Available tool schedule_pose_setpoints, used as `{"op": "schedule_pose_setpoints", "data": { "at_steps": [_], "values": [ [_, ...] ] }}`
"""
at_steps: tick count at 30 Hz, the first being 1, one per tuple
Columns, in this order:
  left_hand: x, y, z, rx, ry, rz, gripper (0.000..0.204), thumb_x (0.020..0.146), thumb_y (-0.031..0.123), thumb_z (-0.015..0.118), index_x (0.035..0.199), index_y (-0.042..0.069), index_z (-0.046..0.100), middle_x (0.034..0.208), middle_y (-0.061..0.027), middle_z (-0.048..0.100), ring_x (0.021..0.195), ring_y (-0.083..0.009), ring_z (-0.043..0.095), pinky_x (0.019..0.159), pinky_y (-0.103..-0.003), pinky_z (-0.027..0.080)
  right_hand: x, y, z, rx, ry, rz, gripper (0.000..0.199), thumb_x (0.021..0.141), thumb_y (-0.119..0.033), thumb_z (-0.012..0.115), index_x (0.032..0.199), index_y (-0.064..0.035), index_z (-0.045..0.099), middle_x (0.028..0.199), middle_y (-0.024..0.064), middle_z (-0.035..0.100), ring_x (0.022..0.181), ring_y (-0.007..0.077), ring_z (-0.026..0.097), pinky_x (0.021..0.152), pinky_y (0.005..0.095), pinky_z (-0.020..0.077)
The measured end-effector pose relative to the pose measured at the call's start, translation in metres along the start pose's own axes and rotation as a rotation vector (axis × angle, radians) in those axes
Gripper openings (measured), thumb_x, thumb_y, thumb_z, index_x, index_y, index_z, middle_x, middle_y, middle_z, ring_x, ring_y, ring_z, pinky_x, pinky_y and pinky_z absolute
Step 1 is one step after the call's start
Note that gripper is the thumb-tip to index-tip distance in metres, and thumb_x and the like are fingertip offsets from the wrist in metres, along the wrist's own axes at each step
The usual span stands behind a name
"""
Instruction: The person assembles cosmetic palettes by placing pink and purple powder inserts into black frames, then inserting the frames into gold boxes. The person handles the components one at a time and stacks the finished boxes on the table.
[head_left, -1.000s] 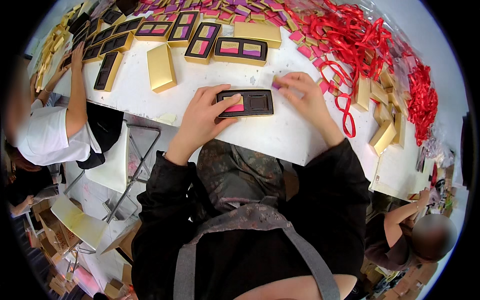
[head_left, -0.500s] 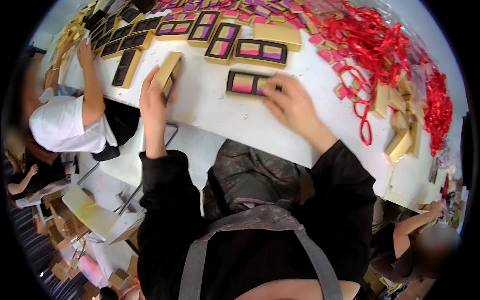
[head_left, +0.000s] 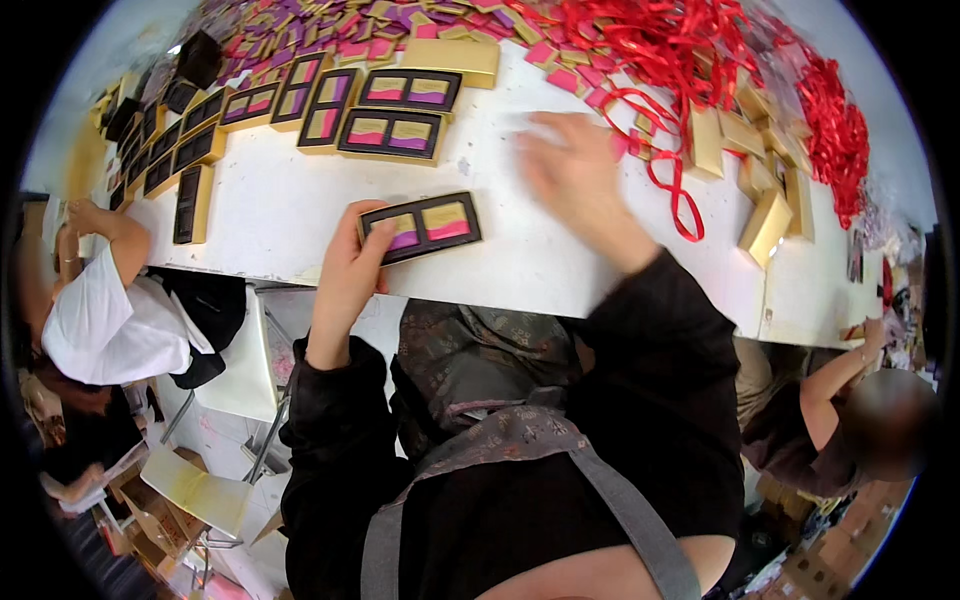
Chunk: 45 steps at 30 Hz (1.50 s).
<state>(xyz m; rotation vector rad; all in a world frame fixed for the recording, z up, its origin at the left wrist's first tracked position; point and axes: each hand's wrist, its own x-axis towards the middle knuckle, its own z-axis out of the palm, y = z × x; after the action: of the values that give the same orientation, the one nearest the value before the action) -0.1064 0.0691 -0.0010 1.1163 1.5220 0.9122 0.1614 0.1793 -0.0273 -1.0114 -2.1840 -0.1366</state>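
Note:
My left hand (head_left: 348, 272) is closed on the near left end of a shallow gold box (head_left: 421, 229), its thumb on the rim. The box is tilted just over the table's front part. Its black insert holds two small gold-wrapped pieces, one with a purple band and one with a pink band. To the right, my right hand (head_left: 580, 180) is blurred over the white table, fingers apart with nothing visible in them. Beyond the held box lies another filled box (head_left: 390, 134), close against a second filled box (head_left: 411, 89).
Several boxes with black inserts (head_left: 190, 205) stand at the left. Wrapped pieces (head_left: 375, 48) are heaped at the back. Red ribbons (head_left: 680, 60) and gold lids (head_left: 767, 228) lie to the right. A co-worker in white (head_left: 115, 320) sits left; another person (head_left: 800, 430) is at right.
My right hand has left the filled box, which now lies with the others farther back, and moved right. My left hand has turned its box face up. The view has shifted.

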Motion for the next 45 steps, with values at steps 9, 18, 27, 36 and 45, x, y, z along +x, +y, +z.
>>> {"op": "schedule_pose_setpoints", "data": {
  "at_steps": [9, 18, 27, 36, 45],
  "values": [
    [0.082, 0.030, -0.065, 0.399, 0.652, 0.629, 0.066, 0.089, 0.036, 0.067, 0.142, 0.008, 0.039, 0.138, -0.0189, 0.049, 0.105, -0.0260, 0.062, 0.078, -0.034, 0.054, -0.038, 0.061, -0.033, -0.440, -0.065, 0.149, 0.022, 0.084, -0.016, 0.067, 0.101, -0.0027, 0.069, 0.101, 0.0095, 0.066, 0.089, 0.0270, 0.063, 0.075, 0.0368, 0.0532],
    [0.025, -0.062, -0.180, 1.442, 0.756, 0.164, 0.068, 0.083, 0.033, 0.058, 0.142, 0.003, 0.040, 0.121, -0.0201, 0.057, 0.105, -0.0375, 0.057, 0.081, -0.052, 0.049, -0.032, 0.041, -0.037, 0.113, 0.177, 0.432, 0.018, 0.084, -0.007, 0.067, 0.099, 0.0030, 0.068, 0.102, 0.0068, 0.069, 0.075, 0.0154, 0.064, 0.067, 0.0269, 0.0522],
    [-0.017, 0.021, 0.057, 1.103, -0.084, 0.813, 0.066, 0.074, 0.020, 0.073, 0.135, 0.014, 0.049, 0.138, -0.0031, 0.049, 0.110, -0.0243, 0.053, 0.091, -0.041, 0.042, -0.040, 0.011, -0.033, 0.103, -0.133, 0.392, 0.021, 0.078, -0.008, 0.069, 0.098, -0.0046, 0.071, 0.109, 0.0090, 0.066, 0.083, 0.0192, 0.062, 0.069, 0.0276, 0.0493],
    [0.007, 0.005, 0.066, 0.628, 0.085, 0.782, 0.082, 0.063, 0.020, 0.085, 0.132, 0.004, 0.043, 0.128, -0.0187, 0.049, 0.118, -0.0377, 0.049, 0.103, -0.044, 0.040, -0.052, -0.053, -0.058, -0.062, -0.400, -0.087, 0.071, 0.077, -0.032, 0.074, 0.133, 0.0031, 0.048, 0.142, 0.0171, 0.046, 0.134, 0.0346, 0.039, 0.107, 0.0471, 0.0351],
    [0.006, -0.016, 0.034, 0.441, -0.175, 0.663, 0.082, 0.069, 0.006, 0.082, 0.139, 0.006, 0.038, 0.129, -0.0152, 0.048, 0.120, -0.0303, 0.049, 0.099, -0.037, 0.044, -0.052, 0.022, -0.041, 0.232, -0.257, 0.119, 0.035, 0.075, -0.019, 0.077, 0.107, -0.0078, 0.071, 0.106, 0.0115, 0.064, 0.100, 0.0275, 0.059, 0.086, 0.0400, 0.0492]
  ]
}}
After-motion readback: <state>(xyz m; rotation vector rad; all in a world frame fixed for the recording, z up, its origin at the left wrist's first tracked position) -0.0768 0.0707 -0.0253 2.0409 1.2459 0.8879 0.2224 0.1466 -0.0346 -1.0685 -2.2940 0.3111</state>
